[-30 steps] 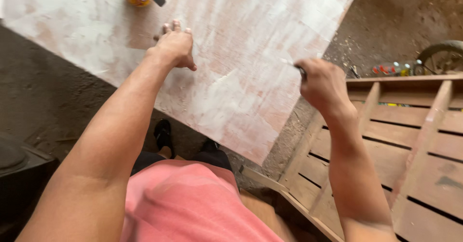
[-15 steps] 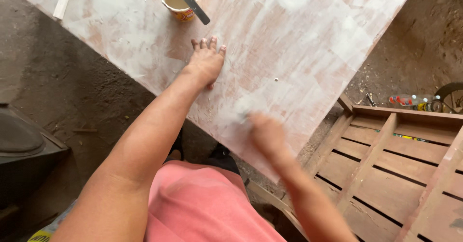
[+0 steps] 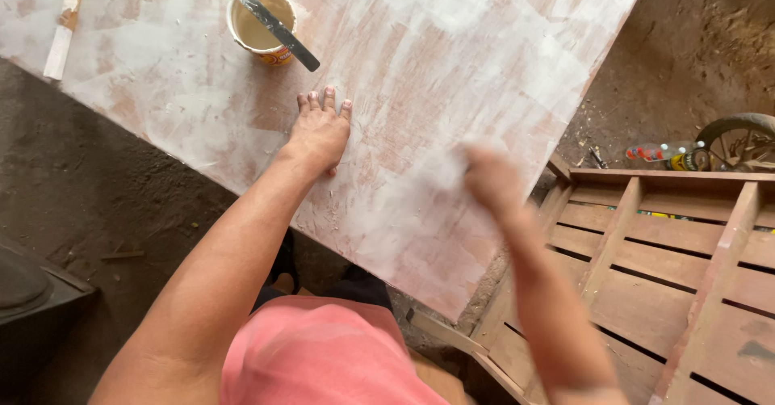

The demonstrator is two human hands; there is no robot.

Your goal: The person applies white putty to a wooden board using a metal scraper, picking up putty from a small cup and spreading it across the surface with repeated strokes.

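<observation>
A large board (image 3: 452, 41) smeared with white filler over pinkish wood fills the upper view. My left hand (image 3: 319, 134) lies flat on it, palm down, fingers stretched out and holding nothing. My right hand (image 3: 491, 180) is blurred by motion over the board's near right part, close to its edge. Whether it holds anything cannot be made out. A small round tub of pale filler (image 3: 260, 29) stands on the board just beyond my left hand, with a putty knife (image 3: 270, 21) resting across its rim.
A thin wooden stick (image 3: 64, 21) lies on the board's far left. A slatted wooden frame (image 3: 670, 260) sits at the lower right on the dirt floor, with bottles (image 3: 662, 155) and a wheel (image 3: 739, 138) behind it. A dark object (image 3: 32, 292) is at the lower left.
My right hand has swept from the board's right edge inward over its near part and is now blurred. My left hand stays flat on the board. The view has shifted.
</observation>
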